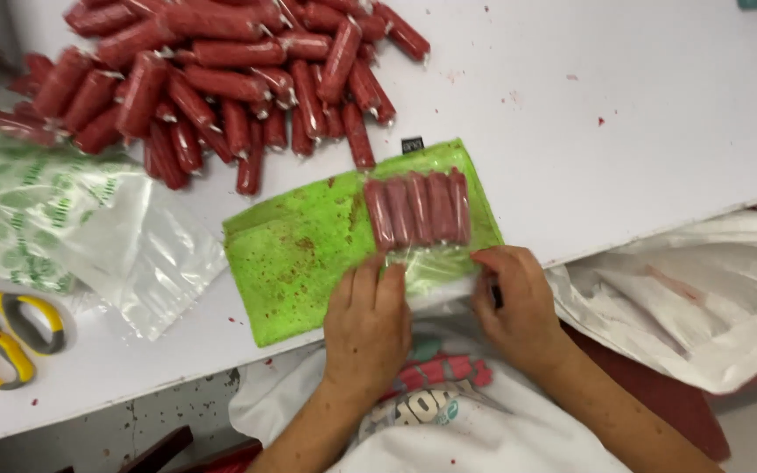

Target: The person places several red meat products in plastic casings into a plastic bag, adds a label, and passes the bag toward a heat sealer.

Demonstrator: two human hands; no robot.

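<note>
**Hands on the bagged sausages**

Your left hand (366, 321) lies flat, fingers together, pressing the clear bag's (418, 254) near edge; your right hand (516, 302) pinches that edge. Five sausages (417, 210) sit side by side inside, long axes pointing away from you, on the green mat (295, 254). Beyond lies the loose sausage pile (221, 70); empty bags (89, 228) and yellow scissors (6, 337) lie left.

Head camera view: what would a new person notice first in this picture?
First, the big pile of red sausages at the top left of the white table. Next, the bright green mat in the middle, with a row of five sausages in a clear bag. The left hand and right hand press on the bag's near edge.
</note>
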